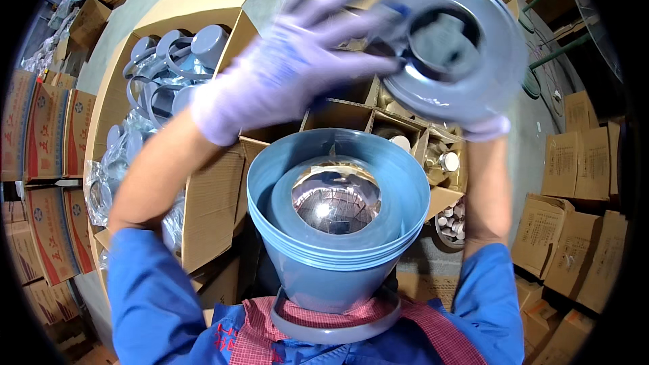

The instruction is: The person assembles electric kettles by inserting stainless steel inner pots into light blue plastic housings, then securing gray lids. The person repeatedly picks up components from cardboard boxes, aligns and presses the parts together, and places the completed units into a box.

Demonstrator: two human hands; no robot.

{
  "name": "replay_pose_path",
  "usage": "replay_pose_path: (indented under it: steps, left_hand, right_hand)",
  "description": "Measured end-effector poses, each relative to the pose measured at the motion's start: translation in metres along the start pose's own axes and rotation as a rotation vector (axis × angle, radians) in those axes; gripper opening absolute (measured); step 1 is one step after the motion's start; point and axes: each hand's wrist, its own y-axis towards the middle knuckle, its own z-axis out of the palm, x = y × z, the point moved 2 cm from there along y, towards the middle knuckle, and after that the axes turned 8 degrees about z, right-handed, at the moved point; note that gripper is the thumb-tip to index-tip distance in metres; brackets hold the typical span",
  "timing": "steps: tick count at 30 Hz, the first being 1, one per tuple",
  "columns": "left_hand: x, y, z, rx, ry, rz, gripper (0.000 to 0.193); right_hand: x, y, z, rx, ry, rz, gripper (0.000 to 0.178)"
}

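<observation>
A shiny grey-blue round plastic piece with a wide central hole (499, 47) is raised at the upper right, smeared by motion. My right hand (488, 128), in a lavender glove, grips it from below; most of its fingers are hidden behind the piece. My left hand (291, 61), gloved likewise with dark blue fingertips, is open, fingers spread, its thumb overlapping the piece's left side. Below, against my body, stands a stack of nested blue plastic tapered shells (324, 274). Inside the top shell shows a silver mirror-like dome (336, 199). A grey curved handle (338, 333) juts out at the stack's base.
To the left, an open carton (209, 213) holds grey-blue cups with handles and clear plastic bags. A divided carton (338, 118) with white-capped bottles lies beyond the stack. White caps (451, 222) fill a container at right. Stacked cartons line the left (51, 230) and right (574, 230).
</observation>
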Motion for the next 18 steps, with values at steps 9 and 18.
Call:
replay_pose_path:
  steps: [9,18]
  left_hand:
    - [-0.018,-0.034,-0.040,-0.371,-0.793,-0.200,0.044]
    - [-0.084,-0.035,-0.066,-0.231,-0.723,-0.276,0.058]
  right_hand:
    - [0.031,-0.057,0.003,0.327,1.290,0.916,0.050]
    - [0.092,-0.070,0.049,0.059,1.770,0.655,0.083]
